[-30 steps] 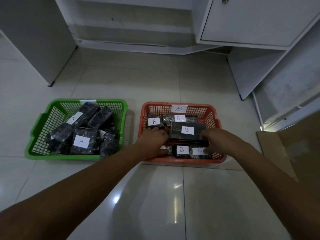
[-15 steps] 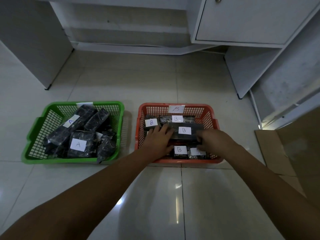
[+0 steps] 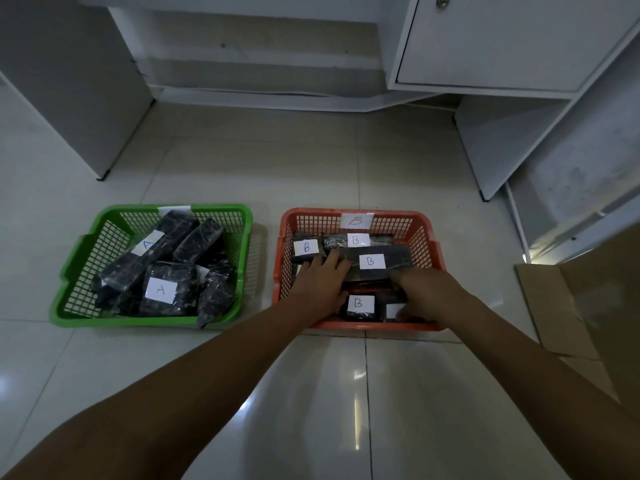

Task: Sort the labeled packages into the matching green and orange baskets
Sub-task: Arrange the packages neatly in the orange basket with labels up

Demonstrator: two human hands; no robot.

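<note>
An orange basket with a "B" tag on its far wall holds several dark wrapped packages with "B" labels. My left hand lies in it, fingers straight on the left end of a long B package. My right hand rests at that package's near right corner, partly covering a smaller labelled package; its fingers are tucked out of sight. To the left, a green basket holds several dark packages, two showing "A" labels, such as the front package.
Both baskets stand on a glossy tiled floor. Flat cardboard lies at the right. A white cabinet with a door hangs over the far right, and a white panel stands at the far left.
The long B package has settled lower among the others in the orange basket. My left hand has slid forward with its fingers spread over its left end; my right hand has moved inward to the near corner.
</note>
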